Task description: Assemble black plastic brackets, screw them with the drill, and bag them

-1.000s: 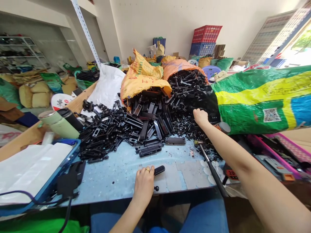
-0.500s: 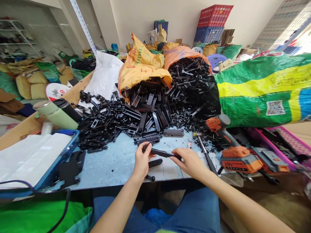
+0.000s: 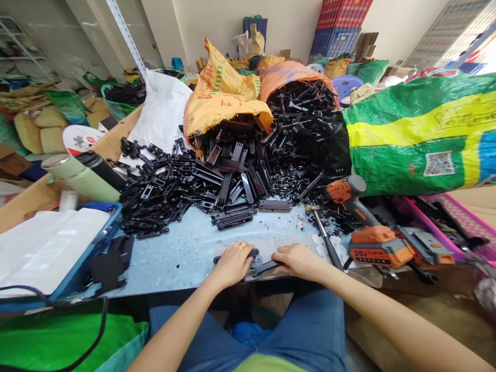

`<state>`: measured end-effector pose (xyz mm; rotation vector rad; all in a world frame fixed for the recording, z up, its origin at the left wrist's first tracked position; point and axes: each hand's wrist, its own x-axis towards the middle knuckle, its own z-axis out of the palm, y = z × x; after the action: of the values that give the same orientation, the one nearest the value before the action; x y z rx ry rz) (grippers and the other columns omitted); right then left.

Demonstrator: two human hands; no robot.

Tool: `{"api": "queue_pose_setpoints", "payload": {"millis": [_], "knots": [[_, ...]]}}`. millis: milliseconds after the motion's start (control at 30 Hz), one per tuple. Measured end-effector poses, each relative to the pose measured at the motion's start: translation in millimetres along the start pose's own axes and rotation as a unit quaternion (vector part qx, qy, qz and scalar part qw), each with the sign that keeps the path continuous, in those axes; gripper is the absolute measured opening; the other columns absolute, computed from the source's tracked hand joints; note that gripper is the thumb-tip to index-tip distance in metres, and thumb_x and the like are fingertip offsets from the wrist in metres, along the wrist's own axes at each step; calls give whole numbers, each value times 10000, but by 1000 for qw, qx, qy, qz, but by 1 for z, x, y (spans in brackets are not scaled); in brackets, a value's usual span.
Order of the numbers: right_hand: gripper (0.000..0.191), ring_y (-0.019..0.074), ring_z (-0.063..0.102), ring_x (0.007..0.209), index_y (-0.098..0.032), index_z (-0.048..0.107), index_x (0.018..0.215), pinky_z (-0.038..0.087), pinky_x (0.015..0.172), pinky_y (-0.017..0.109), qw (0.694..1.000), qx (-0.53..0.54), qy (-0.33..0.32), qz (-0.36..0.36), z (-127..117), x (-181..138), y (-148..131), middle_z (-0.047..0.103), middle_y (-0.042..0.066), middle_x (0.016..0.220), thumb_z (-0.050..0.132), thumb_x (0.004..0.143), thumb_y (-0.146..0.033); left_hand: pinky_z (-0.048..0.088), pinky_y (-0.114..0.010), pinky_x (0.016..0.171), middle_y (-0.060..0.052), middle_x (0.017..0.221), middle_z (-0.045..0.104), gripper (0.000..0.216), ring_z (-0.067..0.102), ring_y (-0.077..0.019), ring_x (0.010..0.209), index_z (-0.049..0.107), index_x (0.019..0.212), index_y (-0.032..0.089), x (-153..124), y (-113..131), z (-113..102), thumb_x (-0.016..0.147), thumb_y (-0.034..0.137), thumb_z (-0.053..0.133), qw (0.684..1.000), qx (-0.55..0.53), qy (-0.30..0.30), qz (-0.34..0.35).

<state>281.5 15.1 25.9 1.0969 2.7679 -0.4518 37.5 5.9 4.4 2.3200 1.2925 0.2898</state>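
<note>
— Hands?
— The left hand (image 3: 232,262) and right hand (image 3: 296,260) lie low at the near edge of the bench (image 3: 186,258), fingers closed on a black part (image 3: 259,266) between them.
— Around them?
— A hammer (image 3: 324,236) and drill (image 3: 362,235) just to the right, and a pile of parts (image 3: 217,181) behind.

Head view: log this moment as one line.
left hand: on black parts | right hand: on same parts | place: table, near edge | right of hands: hammer, drill

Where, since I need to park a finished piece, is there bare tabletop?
Bare blue tabletop lies between the left hand, the black pouch and the parts pile; a thinner strip separates that pile from the black part both hands hold. Beyond the right hand, hammer and drill crowd it.
</note>
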Motion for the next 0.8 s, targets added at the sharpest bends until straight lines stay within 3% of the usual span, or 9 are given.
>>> {"api": "queue_pose_setpoints", "payload": {"millis": [100,200,267,467,667,800], "knots": [[361,183,600,698,-195,579,915,356,580,249,999,-35,6,21,5,5,-11,621,55,801,380,897,-495,383,-386,896,-79,1082,566,394,496,-251,1049,501,1181,218,2,9,-2,825,389,496,1000,1,-1,-8],[334,180,592,676,-209,562,921,343,570,253,996,-60,28,53,6,2,-21,614,48,796,367,907,-480,394,-405,852,-81,1028,573,621,513,-288,986,508,1113,203,1,15,-1,630,568,652,1000,5,21,-11],[303,185,586,692,-217,552,937,345,586,263,993,-80,44,69,4,-1,-28,611,52,818,380,906,-464,404,-396,818,-76,988,577,641,530,-285,940,494,1077,197,-1,17,2,581,550,696,999,12,38,-14],[246,207,558,755,-219,543,977,347,643,297,985,-135,79,74,-10,-1,-42,591,72,838,419,901,-419,433,-334,751,-64,954,583,351,557,-237,905,478,1014,194,-6,13,8,734,361,609,997,-10,73,23],[249,186,542,728,-214,550,938,341,639,296,988,-119,86,45,-9,0,-32,581,58,822,424,900,-424,446,-328,704,-51,889,601,355,584,-237,838,514,985,206,-11,10,7,725,427,614,997,-14,74,27],[279,191,538,792,-202,570,899,351,674,310,993,-64,95,20,10,-8,-7,578,51,857,424,896,-440,438,-368,813,-90,1052,590,519,551,-273,980,497,1134,210,22,24,5,731,525,590,996,-12,46,76]]}}
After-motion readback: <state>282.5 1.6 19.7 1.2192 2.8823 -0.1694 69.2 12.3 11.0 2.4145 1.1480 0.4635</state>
